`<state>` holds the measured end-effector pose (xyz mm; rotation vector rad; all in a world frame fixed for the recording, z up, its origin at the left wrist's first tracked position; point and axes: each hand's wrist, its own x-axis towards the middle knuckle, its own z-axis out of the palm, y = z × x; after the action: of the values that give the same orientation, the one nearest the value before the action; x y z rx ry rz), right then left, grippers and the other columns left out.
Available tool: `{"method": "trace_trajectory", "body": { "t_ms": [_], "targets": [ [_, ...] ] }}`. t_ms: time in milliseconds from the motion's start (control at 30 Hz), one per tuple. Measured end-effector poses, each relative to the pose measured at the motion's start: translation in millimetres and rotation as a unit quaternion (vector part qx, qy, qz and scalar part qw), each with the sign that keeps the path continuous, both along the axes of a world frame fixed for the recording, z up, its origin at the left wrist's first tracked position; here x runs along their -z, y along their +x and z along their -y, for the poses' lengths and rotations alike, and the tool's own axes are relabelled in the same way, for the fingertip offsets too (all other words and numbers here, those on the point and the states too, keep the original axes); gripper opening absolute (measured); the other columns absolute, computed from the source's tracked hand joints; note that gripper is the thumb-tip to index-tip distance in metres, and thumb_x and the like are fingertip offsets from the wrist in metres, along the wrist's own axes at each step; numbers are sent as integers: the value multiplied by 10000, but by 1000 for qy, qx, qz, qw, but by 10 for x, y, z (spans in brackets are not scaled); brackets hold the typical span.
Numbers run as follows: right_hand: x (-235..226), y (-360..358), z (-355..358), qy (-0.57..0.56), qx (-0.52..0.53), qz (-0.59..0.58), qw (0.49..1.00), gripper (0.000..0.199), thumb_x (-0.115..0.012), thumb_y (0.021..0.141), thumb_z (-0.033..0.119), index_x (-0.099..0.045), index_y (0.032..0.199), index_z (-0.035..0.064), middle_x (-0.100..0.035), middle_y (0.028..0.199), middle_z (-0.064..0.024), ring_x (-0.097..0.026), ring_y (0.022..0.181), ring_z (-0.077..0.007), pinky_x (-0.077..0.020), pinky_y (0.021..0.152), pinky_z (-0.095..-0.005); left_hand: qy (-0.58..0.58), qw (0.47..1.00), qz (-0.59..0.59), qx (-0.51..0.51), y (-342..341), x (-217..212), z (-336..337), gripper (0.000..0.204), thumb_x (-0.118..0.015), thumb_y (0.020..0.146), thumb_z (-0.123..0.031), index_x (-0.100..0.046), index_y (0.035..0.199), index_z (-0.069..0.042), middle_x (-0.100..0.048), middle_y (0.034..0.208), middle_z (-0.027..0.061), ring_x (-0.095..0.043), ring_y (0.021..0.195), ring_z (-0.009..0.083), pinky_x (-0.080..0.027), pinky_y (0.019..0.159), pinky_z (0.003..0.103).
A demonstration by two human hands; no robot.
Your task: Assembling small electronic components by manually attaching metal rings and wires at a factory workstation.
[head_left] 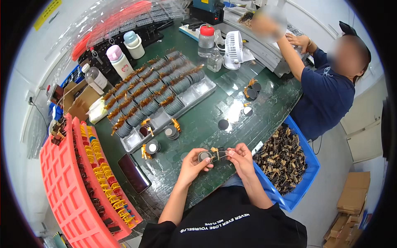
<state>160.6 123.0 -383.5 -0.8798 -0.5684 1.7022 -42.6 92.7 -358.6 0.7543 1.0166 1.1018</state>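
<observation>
Just above the table's near edge, my left hand (192, 164) is closed on a round grey disc (203, 156) with an orange flexible tab, thumb on its rim. My right hand (242, 159) pinches the thin wire handles of a small black binder clip (221, 150). The clip meets the disc's tab between my hands; whether it grips the tab I cannot tell. A short stack of discs with orange tabs (152, 147) lies beyond my left hand, with another stack (171, 132) a little farther off. One dark disc (223, 124) rests flat beyond my right hand.
A clear tray (154, 120) holds rows of discs. At right, a blue bin (313, 162) is full of clips beside a co-worker (331, 91). Left are a phone (134, 173) and red racks (68, 186). Bottles, a white fan (233, 49) and a red-lidded jar (206, 41) stand behind.
</observation>
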Motion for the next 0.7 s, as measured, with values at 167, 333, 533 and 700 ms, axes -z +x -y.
{"method": "trace_trajectory", "body": {
  "t_ms": [167, 333, 533, 700],
  "targets": [
    [-21, -69, 20, 16, -1, 17, 1000, 259, -654, 806, -66, -451, 878, 79, -652, 923, -123, -660, 819, -177, -546, 704, -263, -2, 1000, -5, 12, -28, 20, -24, 334, -636, 876, -52, -534, 1190, 5, -639, 962, 87, -670, 757, 160, -517, 590, 214],
    [24, -93, 38, 33, -5, 25, 999, 273, -658, 798, -73, -442, 862, 81, -655, 897, -125, -651, 782, -158, -534, 681, -250, -20, 999, -24, 23, -22, -13, 12, 378, -644, 869, -47, -527, 1223, 11, -651, 971, 95, -669, 755, 154, -523, 602, 214],
    [-16, -150, 35, 35, -7, 46, 998, 288, -667, 787, -83, -436, 824, 84, -648, 878, -117, -632, 739, -134, -523, 673, -238, -15, 999, -42, 17, -48, -12, -5, 478, -675, 831, -19, -483, 1268, 18, -659, 938, 96, -665, 780, 146, -527, 631, 219],
    [-44, -139, 48, 40, -9, 49, 998, 297, -668, 784, -87, -426, 805, 83, -646, 873, -123, -630, 738, -133, -520, 673, -238, -11, 998, -67, 18, -52, -50, -19, 505, -694, 813, -17, -478, 1269, 19, -664, 892, 103, -666, 754, 147, -528, 619, 223]
  ]
}}
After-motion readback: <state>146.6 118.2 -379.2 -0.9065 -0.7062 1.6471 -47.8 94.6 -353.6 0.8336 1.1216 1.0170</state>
